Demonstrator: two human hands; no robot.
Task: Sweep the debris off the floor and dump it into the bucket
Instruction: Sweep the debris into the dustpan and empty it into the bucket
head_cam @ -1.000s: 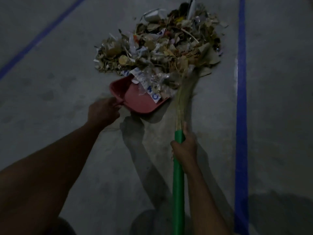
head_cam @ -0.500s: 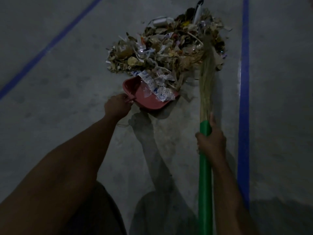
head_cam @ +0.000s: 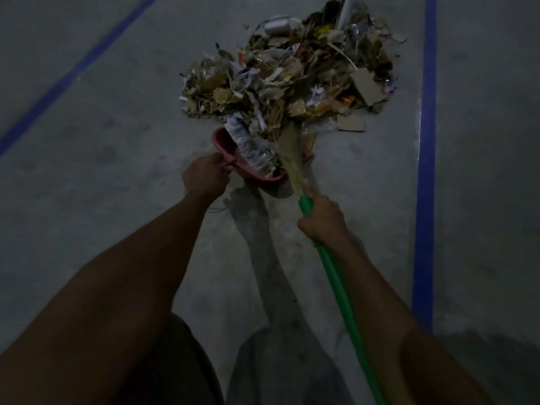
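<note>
- Dim light mutes the scene. The debris (head_cam: 292,74) heaped in the upper centre of the frame reads as dry leaves, paper shreds, card scraps and wrappers. Most pieces are too murky to name, and the top edge of the frame cuts off the far side.
- The red dustpan (head_cam: 223,141) sits on the grey floor (head_cam: 117,176) at the heap's near edge. Wrappers and bristles (head_cam: 292,153) bury most of its bed, so only the left wall and near rim show.
- The left hand (head_cam: 204,178) is curled round the pan's handle, hiding nearly all of it.
- The right hand (head_cam: 321,220) is wrapped round the top of the broom (head_cam: 336,282), on its green shaft, with the thumb lying up along the bristles. The shaft runs out at the bottom edge, and the bristle tips are lost in the litter.
- A blue line (head_cam: 426,141) runs down the right of the frame.
- Half a second earlier the broom stood upright at the heap's right edge, clear of the pan. It now slants leftward, its bristles laid across the pan's right half. The right hand has shifted towards the pan, and more litter covers the bed. The left hand keeps its grip.
</note>
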